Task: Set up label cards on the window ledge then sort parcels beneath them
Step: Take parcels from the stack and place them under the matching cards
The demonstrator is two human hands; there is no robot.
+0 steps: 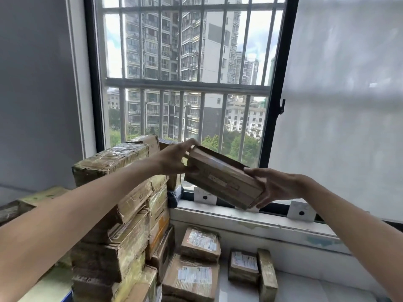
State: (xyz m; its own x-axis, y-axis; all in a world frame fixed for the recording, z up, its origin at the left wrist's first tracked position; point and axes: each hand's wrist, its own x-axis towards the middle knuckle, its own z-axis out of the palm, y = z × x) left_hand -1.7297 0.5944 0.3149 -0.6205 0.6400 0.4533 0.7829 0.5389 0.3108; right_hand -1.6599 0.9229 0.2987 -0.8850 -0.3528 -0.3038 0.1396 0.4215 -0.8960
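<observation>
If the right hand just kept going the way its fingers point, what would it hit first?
The right hand points left, into the parcel it already grips. Beyond that, probably the left hand, then the stacked boxes; depth is unclear.

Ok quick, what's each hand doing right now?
Left hand: closed on the upper left end of the brown parcel.
Right hand: closed on the parcel's lower right end.
</observation>
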